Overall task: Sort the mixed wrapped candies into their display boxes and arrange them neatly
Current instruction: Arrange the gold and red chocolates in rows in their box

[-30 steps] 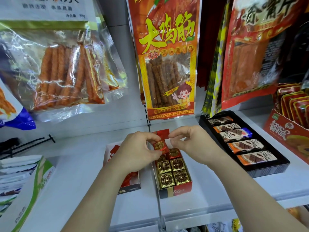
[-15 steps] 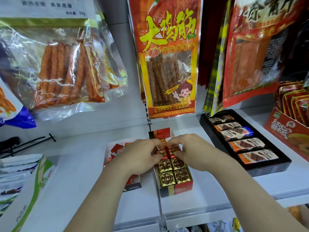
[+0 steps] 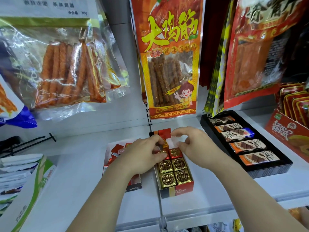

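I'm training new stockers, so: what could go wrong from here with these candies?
The gold-foil candy gripped by the left hand looks tilted, unlike the flat front rows, so it may seat crooked in the red box. The left wrist lies over the white box of red candies and could nudge it when pulling back.

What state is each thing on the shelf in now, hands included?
Red box, open, front rows filled.
Gold candy, gripped over the red box.
Left hand, grips the gold candy.
Right hand, fingers arched, holding nothing.
Black tray, open, five bars inside.
White box, open, red candies inside.
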